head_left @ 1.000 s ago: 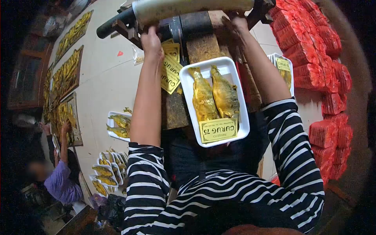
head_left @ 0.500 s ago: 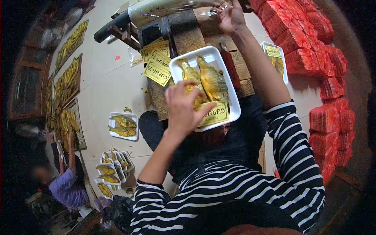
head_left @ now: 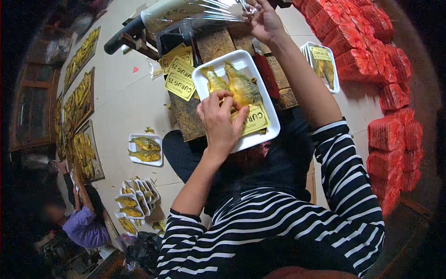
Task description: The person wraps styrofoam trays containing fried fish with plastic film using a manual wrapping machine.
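Note:
A white foam tray (head_left: 275,125) holds two yellowish whole fish (head_left: 243,87), side by side. A yellow paper label (head_left: 256,120) printed "CURUG" lies over their lower ends. My left hand (head_left: 219,123) is over the tray's left side, fingers curled down over one fish and thumb at the label's edge; the hand hides the fingertips' exact hold. At the top, my right hand (head_left: 267,23) pinches the edge of clear plastic film (head_left: 218,10), stretched from a large roll (head_left: 169,15).
Loose labels (head_left: 180,84) lie on the wooden bench (head_left: 190,123). Stacked trays of fish stand right (head_left: 325,69) and lower left (head_left: 132,202); one fish tray (head_left: 145,149) sits on the floor. Red-wrapped bundles (head_left: 353,51) line the right. At far left, a person (head_left: 86,228) sits beside fish racks (head_left: 79,100).
My left hand has come down from above the tray, its spread fingers now curled onto the fish and label. My right hand and the film have shifted slightly left and up.

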The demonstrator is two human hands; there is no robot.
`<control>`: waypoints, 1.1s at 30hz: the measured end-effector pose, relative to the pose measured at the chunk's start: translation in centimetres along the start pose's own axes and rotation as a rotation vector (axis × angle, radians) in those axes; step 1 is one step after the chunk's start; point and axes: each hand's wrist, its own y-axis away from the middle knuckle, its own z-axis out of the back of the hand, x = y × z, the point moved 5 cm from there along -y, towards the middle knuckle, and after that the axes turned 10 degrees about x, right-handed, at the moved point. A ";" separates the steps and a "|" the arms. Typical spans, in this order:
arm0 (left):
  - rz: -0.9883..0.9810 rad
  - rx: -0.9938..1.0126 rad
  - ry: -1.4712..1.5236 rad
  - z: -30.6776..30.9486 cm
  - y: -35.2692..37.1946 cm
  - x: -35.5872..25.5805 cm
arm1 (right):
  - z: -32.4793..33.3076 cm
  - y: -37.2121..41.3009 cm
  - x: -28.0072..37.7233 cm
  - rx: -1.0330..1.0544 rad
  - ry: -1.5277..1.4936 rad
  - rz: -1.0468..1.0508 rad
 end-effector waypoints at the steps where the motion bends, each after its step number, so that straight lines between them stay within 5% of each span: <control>1: 0.009 0.002 -0.008 -0.1 0.1 0.0 | 0.0 1.1 0.4 -0.059 0.221 0.035; 4: 0.019 0.004 -0.034 0.1 0.2 -0.1 | -1.4 7.4 1.9 -0.253 0.827 0.151; 6: 0.018 -0.012 -0.060 0.6 0.6 -0.1 | -3.9 12.7 2.3 -0.153 1.250 0.168; 8: 0.054 -0.050 0.021 1.0 0.9 0.6 | -1.8 17.9 1.9 -0.187 1.416 -0.228; 12: 0.130 -0.091 0.048 1.7 1.7 2.4 | -1.8 25.7 -1.3 -0.040 1.370 -0.550; 16: 0.174 -0.113 0.081 2.0 2.2 3.2 | -3.5 26.7 -3.3 -0.050 1.150 -0.468; 23: 0.214 -0.153 0.152 1.8 3.7 4.9 | -3.1 27.3 -3.6 -0.056 1.207 -0.365; 28: 0.217 -0.204 0.227 1.9 3.6 7.1 | 0.1 30.1 -0.6 -0.230 1.302 -0.308; 31: 0.476 -0.231 0.583 2.5 2.2 10.7 | 2.7 32.8 3.3 -0.418 1.512 -0.199; 33: 0.416 -0.293 0.722 2.7 0.1 13.5 | 7.1 35.4 5.7 -0.593 1.734 -0.171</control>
